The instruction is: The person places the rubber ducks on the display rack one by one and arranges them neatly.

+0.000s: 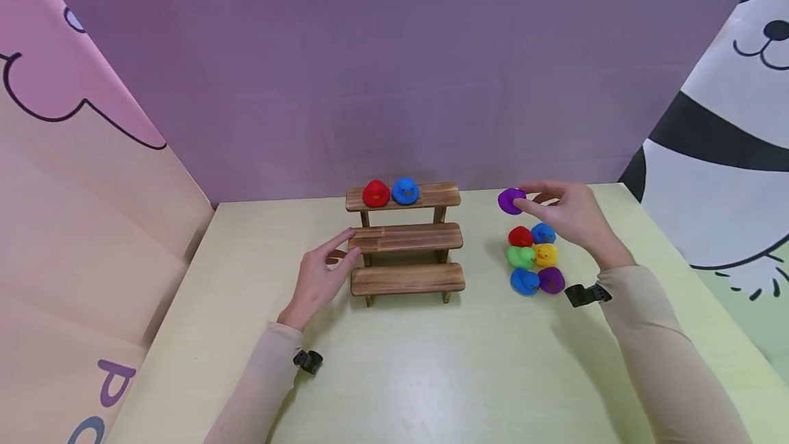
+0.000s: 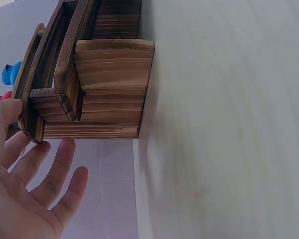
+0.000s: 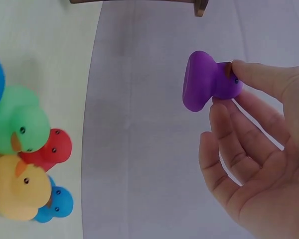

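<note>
The right hand [image 1: 564, 207] is pinching a purple duck [image 3: 203, 82] by its head between thumb and fingers, the other fingers curving loosely beside it. The duck is sitting beyond the fingertips, its axis from head to base running outward from them; the flat base [image 3: 190, 82] is facing away from the palm, and the beak [image 3: 229, 69] is pointing toward the thumb. The right wrist view is showing that beak and an eye, while the head view is showing mostly the rounded body, with fingers covering the head.

Below this hand, on its near side, a red duck [image 1: 520, 236], two blue ducks [image 1: 543, 233], a green duck [image 1: 520, 257], a yellow duck [image 1: 546, 255] and a second purple duck [image 1: 551, 280] are clustering on the table [image 1: 431, 375]; the right wrist view is cutting some off.

The left hand [image 1: 317, 279] is spreading its fingers, thumb and forefinger reaching the middle board [image 1: 413, 237] of a wooden shelf [image 1: 407, 279]; whether they are gripping, I cannot tell. Beyond those fingers, another red duck [image 1: 376, 194] and another blue duck [image 1: 405, 191] are resting on the top board [image 1: 439, 195].
</note>
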`<state>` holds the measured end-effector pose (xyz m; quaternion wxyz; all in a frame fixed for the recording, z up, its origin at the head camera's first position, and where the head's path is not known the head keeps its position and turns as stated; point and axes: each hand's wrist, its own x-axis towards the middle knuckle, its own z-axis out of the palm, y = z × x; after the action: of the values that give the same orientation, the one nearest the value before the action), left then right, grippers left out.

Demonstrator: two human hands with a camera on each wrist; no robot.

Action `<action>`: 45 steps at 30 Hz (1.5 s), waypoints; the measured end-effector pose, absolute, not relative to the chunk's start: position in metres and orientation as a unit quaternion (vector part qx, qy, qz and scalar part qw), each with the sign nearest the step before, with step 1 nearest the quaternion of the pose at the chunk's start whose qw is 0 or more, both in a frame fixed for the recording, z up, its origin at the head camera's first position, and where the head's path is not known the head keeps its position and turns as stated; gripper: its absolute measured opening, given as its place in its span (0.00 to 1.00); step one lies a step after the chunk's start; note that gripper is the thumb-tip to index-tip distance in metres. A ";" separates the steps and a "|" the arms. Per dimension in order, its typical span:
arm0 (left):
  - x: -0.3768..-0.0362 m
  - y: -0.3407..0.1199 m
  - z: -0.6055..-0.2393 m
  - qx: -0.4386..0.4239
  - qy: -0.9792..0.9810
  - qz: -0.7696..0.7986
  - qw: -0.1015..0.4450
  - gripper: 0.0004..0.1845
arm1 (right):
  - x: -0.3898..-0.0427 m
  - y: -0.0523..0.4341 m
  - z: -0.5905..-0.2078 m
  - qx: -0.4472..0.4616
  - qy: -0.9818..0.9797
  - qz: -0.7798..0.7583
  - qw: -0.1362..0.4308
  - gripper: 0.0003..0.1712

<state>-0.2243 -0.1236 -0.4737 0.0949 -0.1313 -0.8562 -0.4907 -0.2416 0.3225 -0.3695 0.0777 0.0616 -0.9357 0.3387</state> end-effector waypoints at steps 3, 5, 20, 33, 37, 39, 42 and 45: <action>-0.224 -0.124 -0.474 -0.133 -0.856 -0.491 0.096 0.24 | -0.243 0.317 -0.366 0.069 -0.935 0.337 0.082 0.30; -0.224 -0.124 -0.474 -0.135 -0.856 -0.490 0.097 0.24 | -0.244 0.312 -0.362 0.071 -0.934 0.340 0.083 0.29; -0.226 -0.123 -0.476 -0.147 -0.853 -0.489 0.108 0.24 | -0.249 0.284 -0.344 0.089 -0.927 0.353 0.088 0.27; -0.226 -0.124 -0.476 -0.138 -0.854 -0.491 0.105 0.24 | -0.256 0.257 -0.337 0.106 -0.920 0.369 0.083 0.23; -0.226 -0.124 -0.477 -0.143 -0.852 -0.491 0.111 0.24 | -0.258 0.248 -0.335 0.118 -0.919 0.369 0.075 0.25; -0.226 -0.124 -0.477 -0.142 -0.851 -0.493 0.111 0.24 | -0.259 0.244 -0.334 0.125 -0.918 0.370 0.072 0.25; -0.226 -0.124 -0.476 -0.140 -0.851 -0.495 0.107 0.24 | -0.261 0.238 -0.333 0.126 -0.916 0.374 0.070 0.24; -0.225 -0.124 -0.476 -0.139 -0.850 -0.497 0.104 0.24 | -0.264 0.232 -0.333 0.127 -0.913 0.380 0.070 0.23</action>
<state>-0.2254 -0.1237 -0.4757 0.1035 -0.1387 -0.8505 -0.4967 -0.2637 0.2322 -0.3326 0.0700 0.1271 -0.9134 0.3803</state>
